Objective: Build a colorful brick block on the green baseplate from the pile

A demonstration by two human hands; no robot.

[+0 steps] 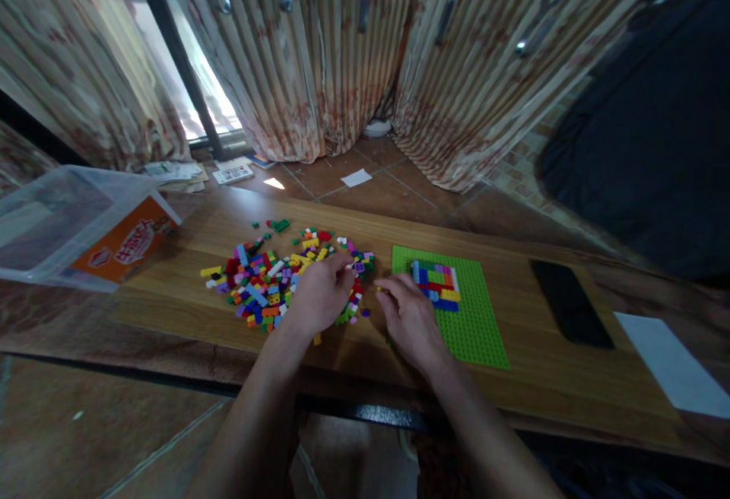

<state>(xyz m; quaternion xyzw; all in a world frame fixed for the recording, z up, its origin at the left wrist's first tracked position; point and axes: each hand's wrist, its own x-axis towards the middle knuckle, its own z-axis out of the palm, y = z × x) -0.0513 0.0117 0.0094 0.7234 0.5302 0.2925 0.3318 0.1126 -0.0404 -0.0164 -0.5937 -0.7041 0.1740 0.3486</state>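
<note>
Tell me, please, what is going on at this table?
A person's left hand is over the edge of a pile of toy bricks, with a purple brick at its fingertips. The right hand pinches what looks like a small yellow brick beside the green baseplate. A cluster of joined bricks sits on the baseplate.

On my remote feed the left hand (320, 292) and the right hand (411, 320) are both fully bare; the left forearm (256, 400) and the right forearm (484, 423) are bare as well, smooth in outline, each slim where it meets the hand and broader toward the bottom edge of my view; low between them I see dark, mottled fabric (438, 476), too dim for me to tell whether it is clothing.
</note>
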